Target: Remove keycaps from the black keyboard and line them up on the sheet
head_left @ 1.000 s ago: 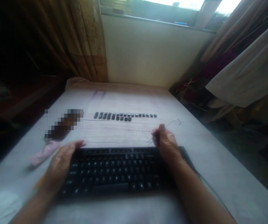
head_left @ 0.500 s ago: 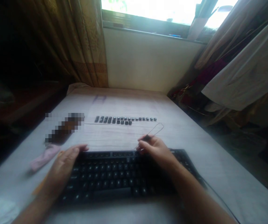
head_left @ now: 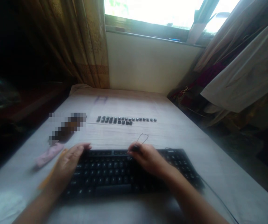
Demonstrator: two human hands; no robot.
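Observation:
A black keyboard (head_left: 114, 188) lies in front of me on the cloth-covered table. My left hand (head_left: 70, 158) grips its upper left corner, fingers reaching over the back edge. Closed over the upper middle of the keyboard, my right hand (head_left: 146, 157) holds a wire keycap puller (head_left: 144, 137) by its dark part, the thin loop sticking up. The puller's lower end is hidden by the fingers. Behind the keyboard, several loose black keycaps (head_left: 122, 119) stand in two rows, the front row shorter.
Left of the keyboard are a pink cloth item (head_left: 49, 155), an orange strip (head_left: 47, 182) partly under my left wrist, and a pixelated dark object (head_left: 66, 127). A cable (head_left: 218, 199) runs off the keyboard's right side. Clothes (head_left: 243, 84) hang at the right.
My right hand has moved left and slightly down over the keyboard with the puller, whose loop now stands further left. My left hand keeps its place at the corner. The view has shifted slightly.

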